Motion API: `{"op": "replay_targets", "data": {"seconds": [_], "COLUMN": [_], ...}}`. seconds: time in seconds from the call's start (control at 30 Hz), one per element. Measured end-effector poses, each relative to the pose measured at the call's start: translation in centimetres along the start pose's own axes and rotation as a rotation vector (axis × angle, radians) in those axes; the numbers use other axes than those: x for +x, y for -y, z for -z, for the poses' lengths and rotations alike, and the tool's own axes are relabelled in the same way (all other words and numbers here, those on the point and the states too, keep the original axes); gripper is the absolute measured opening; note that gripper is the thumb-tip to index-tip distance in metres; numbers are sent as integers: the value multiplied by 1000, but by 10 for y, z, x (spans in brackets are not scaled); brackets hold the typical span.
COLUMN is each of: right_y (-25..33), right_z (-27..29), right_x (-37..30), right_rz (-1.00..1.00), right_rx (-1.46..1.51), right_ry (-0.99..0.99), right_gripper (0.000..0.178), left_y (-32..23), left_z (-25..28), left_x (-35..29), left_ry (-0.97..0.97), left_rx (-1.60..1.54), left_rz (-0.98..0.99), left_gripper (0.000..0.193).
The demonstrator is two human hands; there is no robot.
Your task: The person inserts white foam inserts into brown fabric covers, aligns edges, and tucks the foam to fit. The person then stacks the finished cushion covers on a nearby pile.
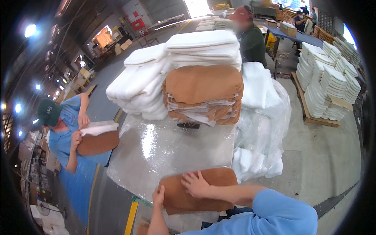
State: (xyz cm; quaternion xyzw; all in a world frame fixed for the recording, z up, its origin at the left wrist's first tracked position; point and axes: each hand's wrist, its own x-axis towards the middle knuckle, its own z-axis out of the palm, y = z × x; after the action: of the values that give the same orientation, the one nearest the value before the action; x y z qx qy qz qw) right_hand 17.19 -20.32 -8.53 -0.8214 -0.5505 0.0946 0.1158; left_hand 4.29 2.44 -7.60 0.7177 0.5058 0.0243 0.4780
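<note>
At the far left a co-worker (64, 129) in a green cap presses a brown cushion (98, 143) with white foam (98, 128) against the body, standing just off the table's left edge. The table (164, 149) is wrapped in shiny plastic, and its middle lies bare between that person and the near edge.

At the near edge lies a brown cover (197, 190), one end hanging over the table's rim. The left hand (158, 197) grips the cover's left edge, fingers curled around it. The right hand (194, 183) lies flat and spread on top of the cover, pressing rather than grasping.

Farther back, white pads (141, 84) are heaped at the left, and a stack of brown covers (203, 96) stands in the middle with more white pads on top. To the right, bagged foam (260, 133) crowds the table's right edge. Beyond it open concrete floor (321, 152) runs to a pallet (313, 117) of white cushions at the far right.
</note>
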Motion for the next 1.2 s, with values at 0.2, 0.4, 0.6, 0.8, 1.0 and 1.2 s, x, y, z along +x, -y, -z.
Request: {"op": "replay_targets", "data": {"seconds": [0.2, 0.4, 0.6, 0.8, 1.0, 1.2], "right_y": [-40, -128, -134, -140, -141, -139], "right_z": [7, 37, 23, 8, 13, 16], "right_x": [-35, -17, -22, -24, -27, -17], "right_rz": [136, -226, -178, -95, -126, -111], "right_rx": [-6, -2, -8, 49, -12, -66], "right_ry": [-45, -139, -310, -438, -268, -240], "right_gripper": [60, 58, 55, 52, 58, 58], "left_y": [70, 30, 27, 34, 24, 18], "left_z": [-61, -72, -86, -86, -95, -89], "left_x": [-78, -82, -74, -88, -98, -94], "left_ry": [-285, -323, -298, -270, 19, 45], "left_rx": [-163, 689, 895, 1059, 1085, 1013], "left_rz": [-11, -465, -474, -615, -928, -968], "left_gripper": [65, 62, 61, 64, 73, 74]}}
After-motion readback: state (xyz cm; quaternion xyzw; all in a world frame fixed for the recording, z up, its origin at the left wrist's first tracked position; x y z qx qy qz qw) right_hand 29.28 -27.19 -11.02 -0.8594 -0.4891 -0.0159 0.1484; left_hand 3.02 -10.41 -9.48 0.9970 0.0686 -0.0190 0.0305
